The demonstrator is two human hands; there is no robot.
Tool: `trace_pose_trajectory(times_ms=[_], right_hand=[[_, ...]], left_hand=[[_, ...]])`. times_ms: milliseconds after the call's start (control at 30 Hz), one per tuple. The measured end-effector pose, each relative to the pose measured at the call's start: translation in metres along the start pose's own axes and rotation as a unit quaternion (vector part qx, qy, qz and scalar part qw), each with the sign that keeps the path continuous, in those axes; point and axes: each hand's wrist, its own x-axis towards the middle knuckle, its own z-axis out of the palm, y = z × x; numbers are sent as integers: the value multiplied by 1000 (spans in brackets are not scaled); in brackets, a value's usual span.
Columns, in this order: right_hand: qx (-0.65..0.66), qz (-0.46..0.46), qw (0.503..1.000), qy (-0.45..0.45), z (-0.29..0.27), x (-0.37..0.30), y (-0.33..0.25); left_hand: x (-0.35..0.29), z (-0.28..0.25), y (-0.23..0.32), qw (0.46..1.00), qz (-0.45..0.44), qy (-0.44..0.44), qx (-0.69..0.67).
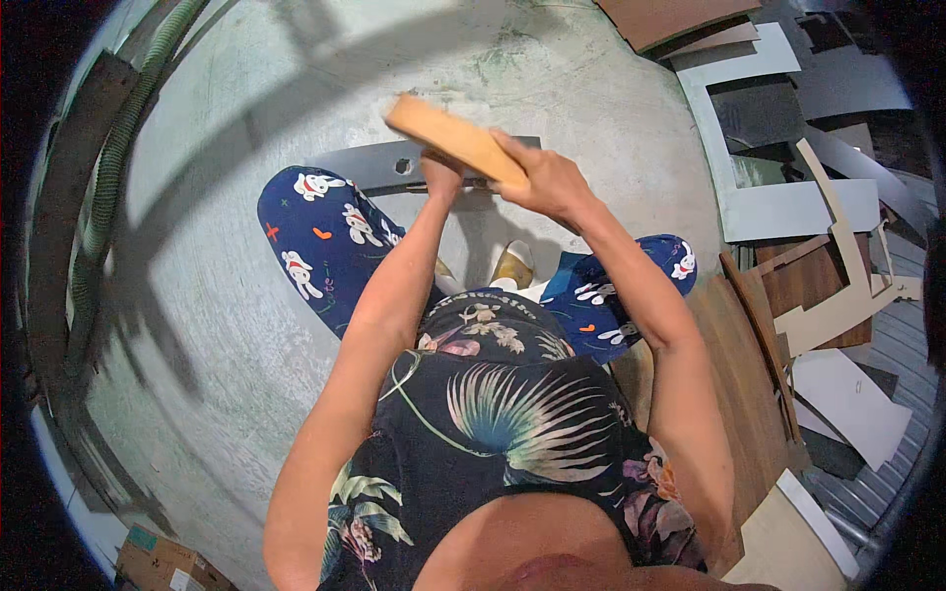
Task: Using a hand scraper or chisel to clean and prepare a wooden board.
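Two forearms [398, 268] converging, right hand [548, 183] gripping orange-tan block [455, 140]

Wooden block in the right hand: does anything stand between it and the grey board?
The left hand seems to: it shows over the grey board, at the near edge of the wooden block, which hides its fingers. Nothing else visible does.

Right hand [540, 179] gripping wooden block [455, 140], left hand [442, 177] at grey board [374, 165]
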Motion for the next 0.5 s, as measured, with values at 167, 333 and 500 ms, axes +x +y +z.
trace_pose_trajectory(times_ms=[167,333,500], right_hand=[[1,147,987,-58,4,-16,29],[102,290,948,77,-4,-19,76],[40,458,888,27,14,-64,172]], left_hand=[[6,0,9,909,-311,-30,-275],[6,-8,5,920,-312,3,-237],[10,-4,17,893,-317,12,-320]])
